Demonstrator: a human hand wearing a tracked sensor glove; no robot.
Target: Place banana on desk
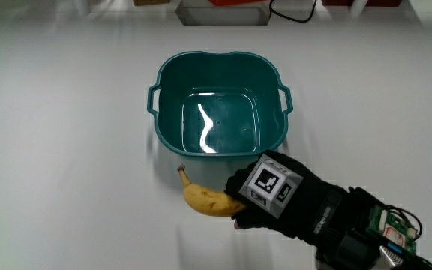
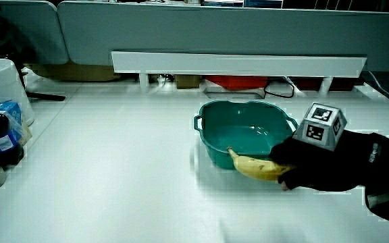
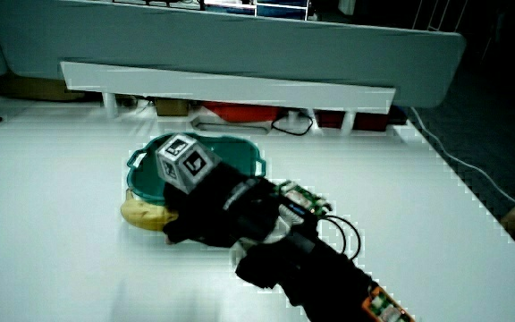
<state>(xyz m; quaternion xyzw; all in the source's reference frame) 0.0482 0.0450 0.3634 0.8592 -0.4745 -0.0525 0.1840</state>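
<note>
The banana (image 1: 207,199) lay low over the desk (image 1: 66,150), just beside the teal tub (image 1: 220,105) on the person's side, with the hand (image 1: 276,196) closed around one end. Its long axis ran alongside the tub's near wall, stem pointing away from the hand. Released carelessly, it could roll against the tub.

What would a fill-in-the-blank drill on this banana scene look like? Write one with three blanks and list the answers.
1. The hand grips one end of the ______, which is yellow.
2. The banana lies on the white desk just outside the teal ______.
3. The tub holds ______ objects inside it.

Missing words: banana; tub; no
</note>
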